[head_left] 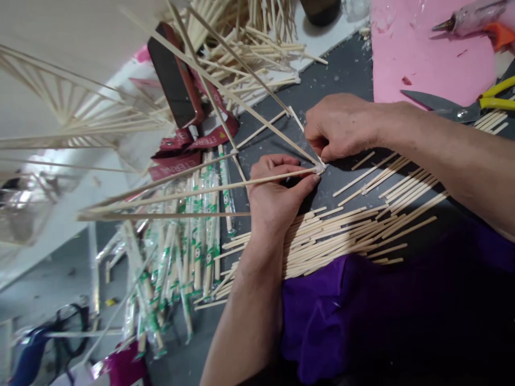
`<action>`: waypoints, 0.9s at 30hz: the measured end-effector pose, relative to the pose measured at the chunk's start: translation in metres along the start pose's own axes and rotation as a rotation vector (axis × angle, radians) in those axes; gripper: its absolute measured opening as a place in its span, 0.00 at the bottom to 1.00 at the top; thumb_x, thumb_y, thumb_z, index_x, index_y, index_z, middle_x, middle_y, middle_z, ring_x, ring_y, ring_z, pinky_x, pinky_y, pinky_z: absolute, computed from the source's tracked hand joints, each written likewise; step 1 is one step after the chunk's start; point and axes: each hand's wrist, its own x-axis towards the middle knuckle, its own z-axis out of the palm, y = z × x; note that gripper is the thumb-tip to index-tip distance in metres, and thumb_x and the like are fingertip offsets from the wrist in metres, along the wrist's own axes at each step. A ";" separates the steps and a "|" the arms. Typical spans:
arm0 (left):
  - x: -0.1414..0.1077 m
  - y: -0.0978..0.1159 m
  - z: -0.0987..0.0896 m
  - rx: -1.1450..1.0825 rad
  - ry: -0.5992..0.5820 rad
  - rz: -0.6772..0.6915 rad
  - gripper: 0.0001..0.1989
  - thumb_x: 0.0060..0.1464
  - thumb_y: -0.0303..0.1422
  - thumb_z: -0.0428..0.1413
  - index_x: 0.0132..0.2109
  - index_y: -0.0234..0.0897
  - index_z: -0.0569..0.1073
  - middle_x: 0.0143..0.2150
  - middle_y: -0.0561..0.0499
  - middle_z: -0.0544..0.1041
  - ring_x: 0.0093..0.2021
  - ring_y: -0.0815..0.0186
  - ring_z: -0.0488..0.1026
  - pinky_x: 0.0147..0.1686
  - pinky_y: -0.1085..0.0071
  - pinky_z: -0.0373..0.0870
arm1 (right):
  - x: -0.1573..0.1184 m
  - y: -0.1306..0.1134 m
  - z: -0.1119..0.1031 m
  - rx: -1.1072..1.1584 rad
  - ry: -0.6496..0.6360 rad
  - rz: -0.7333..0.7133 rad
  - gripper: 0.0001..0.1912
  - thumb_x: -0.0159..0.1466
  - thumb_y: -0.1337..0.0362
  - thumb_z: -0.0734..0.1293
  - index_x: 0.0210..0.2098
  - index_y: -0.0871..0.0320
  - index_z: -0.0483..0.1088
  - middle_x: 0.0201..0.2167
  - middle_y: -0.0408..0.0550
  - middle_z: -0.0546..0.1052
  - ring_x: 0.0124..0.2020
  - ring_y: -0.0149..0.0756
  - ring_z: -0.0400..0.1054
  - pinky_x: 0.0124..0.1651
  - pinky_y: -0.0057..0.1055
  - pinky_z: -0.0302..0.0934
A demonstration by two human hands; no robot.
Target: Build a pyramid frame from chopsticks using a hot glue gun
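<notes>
A frame of thin wooden chopsticks point(217, 188) rises from the dark table, its sticks joined at the corners with whitish glue. My left hand point(273, 193) pinches one corner joint between thumb and fingers. From above, my right hand point(341, 126) is closed, fingertips down at that same corner beside a short stick. Its fingers partly hide what they grip. Below both hands lie many loose chopsticks point(322, 236), roughly side by side. Left of my left wrist is a pile of chopsticks in clear wrappers point(197, 236) with green print.
At upper right, a glue gun point(470, 21) rests on a pink sheet point(430, 64), near yellow-handled scissors point(462, 112). A dark, red-edged phone-like object point(173, 80) stands by a red ribbon point(217, 136). More sticks point(265, 53) are heaped behind. A second stick structure point(72, 118) is at left.
</notes>
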 end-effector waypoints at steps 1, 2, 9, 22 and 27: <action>0.000 0.000 0.000 -0.002 0.001 -0.001 0.03 0.47 0.36 0.68 0.32 0.45 0.83 0.43 0.49 0.79 0.50 0.53 0.75 0.56 0.54 0.72 | 0.000 0.000 0.000 0.001 -0.002 0.003 0.14 0.60 0.68 0.67 0.42 0.56 0.83 0.42 0.46 0.84 0.45 0.39 0.77 0.37 0.29 0.60; 0.000 0.000 0.000 -0.005 0.001 -0.003 0.03 0.47 0.36 0.68 0.32 0.45 0.83 0.43 0.49 0.79 0.50 0.53 0.75 0.56 0.54 0.72 | 0.000 0.001 0.001 0.004 -0.008 0.001 0.14 0.60 0.68 0.67 0.42 0.57 0.83 0.42 0.45 0.83 0.45 0.38 0.77 0.37 0.29 0.60; -0.001 0.000 0.000 -0.037 -0.011 -0.002 0.03 0.48 0.36 0.68 0.33 0.45 0.83 0.44 0.49 0.79 0.51 0.53 0.75 0.57 0.54 0.71 | 0.002 0.003 0.007 0.088 0.048 0.039 0.12 0.61 0.65 0.66 0.38 0.54 0.83 0.38 0.41 0.85 0.46 0.32 0.76 0.43 0.25 0.61; 0.002 0.001 -0.001 -0.085 -0.052 0.041 0.03 0.50 0.34 0.68 0.30 0.46 0.82 0.38 0.50 0.78 0.48 0.55 0.74 0.56 0.53 0.70 | -0.001 -0.003 0.006 0.079 0.003 0.081 0.13 0.60 0.68 0.69 0.42 0.50 0.82 0.43 0.46 0.84 0.43 0.42 0.76 0.34 0.33 0.57; 0.004 0.000 -0.002 -0.082 -0.069 0.054 0.03 0.50 0.33 0.68 0.30 0.46 0.82 0.38 0.50 0.78 0.48 0.55 0.74 0.57 0.52 0.69 | 0.000 -0.004 0.006 0.095 -0.019 0.110 0.13 0.61 0.67 0.69 0.42 0.47 0.81 0.42 0.44 0.83 0.44 0.42 0.75 0.34 0.33 0.57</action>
